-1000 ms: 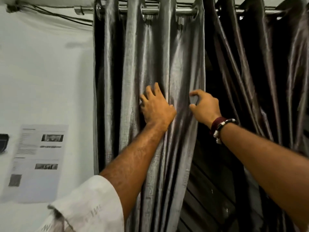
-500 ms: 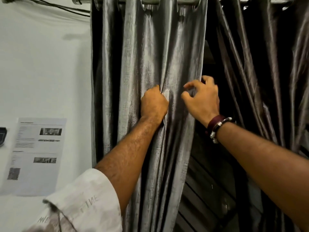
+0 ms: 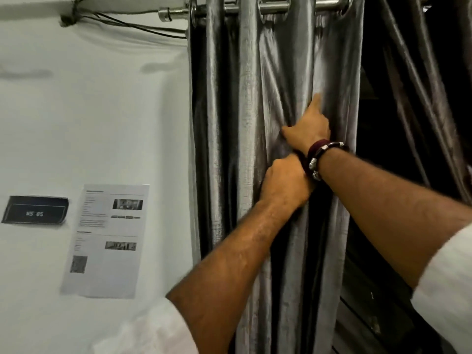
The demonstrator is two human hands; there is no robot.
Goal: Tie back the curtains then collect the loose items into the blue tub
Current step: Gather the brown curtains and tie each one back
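Note:
A shiny grey curtain (image 3: 250, 103) hangs in folds from a metal rod (image 3: 229, 8) at the top. My left hand (image 3: 283, 185) is closed into a fist around a bunch of its folds at mid height. Just above it, my right hand (image 3: 306, 129) grips the same folds, fingers pushed into the cloth, its wrist with dark bracelets crossing over my left hand. A second, darker curtain (image 3: 419, 93) hangs at the right. No blue tub is in view.
A white wall (image 3: 102, 111) fills the left side, with a printed sheet (image 3: 107, 238) and a black label (image 3: 35, 209) taped on it. Cables (image 3: 122, 24) run along the top. A dark slatted surface (image 3: 370, 290) shows behind the curtain's right edge.
My right hand moved left across the curtain and now sits above my left hand, bunching the folds together. My left hand dropped slightly and stayed closed. The view shifted left.

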